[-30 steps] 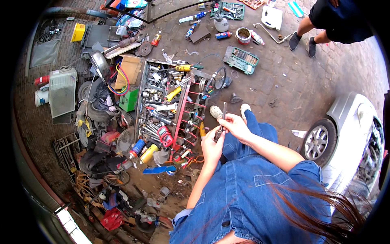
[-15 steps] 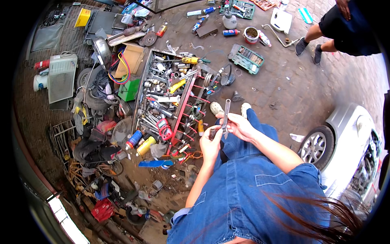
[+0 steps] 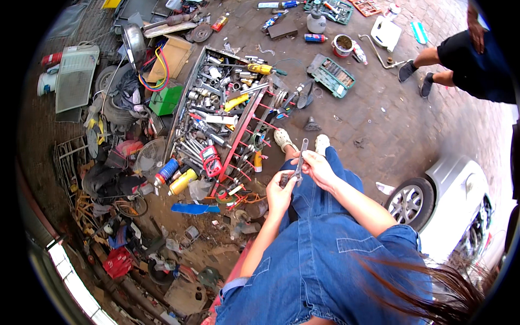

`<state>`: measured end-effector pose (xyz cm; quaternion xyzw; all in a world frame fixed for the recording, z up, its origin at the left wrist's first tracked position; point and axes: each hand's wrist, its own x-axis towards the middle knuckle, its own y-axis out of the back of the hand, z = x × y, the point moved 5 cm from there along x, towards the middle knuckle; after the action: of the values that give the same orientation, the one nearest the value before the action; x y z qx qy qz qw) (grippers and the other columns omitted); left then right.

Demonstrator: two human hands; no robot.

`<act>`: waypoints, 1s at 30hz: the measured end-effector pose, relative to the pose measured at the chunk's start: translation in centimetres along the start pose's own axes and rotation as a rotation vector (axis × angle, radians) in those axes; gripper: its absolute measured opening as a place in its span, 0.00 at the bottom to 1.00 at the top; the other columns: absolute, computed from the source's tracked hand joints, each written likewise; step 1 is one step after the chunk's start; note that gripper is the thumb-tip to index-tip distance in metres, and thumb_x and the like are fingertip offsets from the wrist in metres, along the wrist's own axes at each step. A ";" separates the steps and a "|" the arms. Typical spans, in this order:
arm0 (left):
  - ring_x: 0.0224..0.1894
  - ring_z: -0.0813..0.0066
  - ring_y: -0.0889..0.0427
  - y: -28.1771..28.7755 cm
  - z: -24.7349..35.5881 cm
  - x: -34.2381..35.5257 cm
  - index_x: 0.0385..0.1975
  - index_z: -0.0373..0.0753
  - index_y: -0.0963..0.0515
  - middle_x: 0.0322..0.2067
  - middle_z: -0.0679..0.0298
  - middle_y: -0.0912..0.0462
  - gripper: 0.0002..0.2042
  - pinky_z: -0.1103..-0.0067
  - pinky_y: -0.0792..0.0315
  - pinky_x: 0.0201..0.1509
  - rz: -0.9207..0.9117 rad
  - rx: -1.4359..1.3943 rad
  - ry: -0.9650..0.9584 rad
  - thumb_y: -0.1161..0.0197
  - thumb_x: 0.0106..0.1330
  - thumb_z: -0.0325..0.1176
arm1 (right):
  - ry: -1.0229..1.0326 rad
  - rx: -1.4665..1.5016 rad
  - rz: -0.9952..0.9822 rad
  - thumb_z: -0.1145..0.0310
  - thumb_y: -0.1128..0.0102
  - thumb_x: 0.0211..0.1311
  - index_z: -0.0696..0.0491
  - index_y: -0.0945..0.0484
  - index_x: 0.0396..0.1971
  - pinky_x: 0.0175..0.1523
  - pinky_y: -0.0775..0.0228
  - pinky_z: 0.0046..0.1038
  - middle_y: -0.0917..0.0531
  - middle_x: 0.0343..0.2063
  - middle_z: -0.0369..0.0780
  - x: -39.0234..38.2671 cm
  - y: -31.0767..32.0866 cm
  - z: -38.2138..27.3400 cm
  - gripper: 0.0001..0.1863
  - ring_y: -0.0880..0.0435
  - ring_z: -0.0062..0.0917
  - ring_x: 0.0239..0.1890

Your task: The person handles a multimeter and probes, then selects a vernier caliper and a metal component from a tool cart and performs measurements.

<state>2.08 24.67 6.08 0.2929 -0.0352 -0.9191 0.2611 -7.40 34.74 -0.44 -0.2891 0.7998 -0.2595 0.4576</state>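
A silver wrench (image 3: 304,145) stands roughly upright between my hands, its hole-ended handle pointing away from me and its head toward me. My right hand (image 3: 320,172) is closed on the handle. My left hand (image 3: 278,195) is curled beside the head, closed around a small dark object (image 3: 284,180) that I cannot make out clearly. Just left of my hands lies an open metal toolbox (image 3: 223,162) crowded with sockets, wrenches and yellow-handled tools, with a red multimeter (image 3: 210,160) in its near part.
A silver car (image 3: 449,195) stands at my right. Another person (image 3: 466,65) stands at upper right. Tool cases (image 3: 331,76), bottles and a bucket (image 3: 343,45) are on the paving ahead. Tires, boxes and scrap (image 3: 116,108) are piled at left, beside a green box (image 3: 165,99).
The wrench has turned to show its flat side and holed end; my left fingers now sit by its head. The view has shifted, with the toolbox higher in the picture.
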 end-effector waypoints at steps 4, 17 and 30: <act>0.39 0.70 0.17 0.8 0.7 0.0 0.50 0.39 0.25 0.42 0.62 0.18 0.16 0.77 0.25 0.43 -0.088 0.654 -0.179 0.38 0.61 0.29 | -0.013 -0.259 0.096 0.62 0.60 0.74 0.56 0.24 0.41 0.33 0.36 0.15 0.20 0.28 0.35 2.8 2.0 1.9 0.16 0.30 0.12 0.25; 0.24 0.75 0.23 -3.0 24.9 -9.9 0.39 0.44 0.25 0.27 0.66 0.27 0.08 0.81 0.28 0.24 -1.187 0.894 -0.872 0.46 0.64 0.36 | 0.270 -1.009 0.188 0.62 0.56 0.70 0.55 0.24 0.30 0.34 0.30 0.31 0.22 0.19 0.39 16.1 7.7 7.9 0.14 0.21 0.28 0.24; 0.20 0.80 0.28 -0.7 24.3 -9.4 0.43 0.42 0.26 0.28 0.66 0.26 0.10 0.84 0.34 0.21 -1.174 0.873 -0.798 0.49 0.68 0.37 | 0.266 -1.136 0.156 0.63 0.56 0.70 0.52 0.23 0.44 0.40 0.31 0.26 0.22 0.24 0.37 17.2 7.7 6.6 0.14 0.22 0.22 0.30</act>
<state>-5.24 27.87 30.90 -0.0091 -0.3197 -0.8444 -0.4298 -10.47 27.10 -18.62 -0.3940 0.8831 0.2101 0.1444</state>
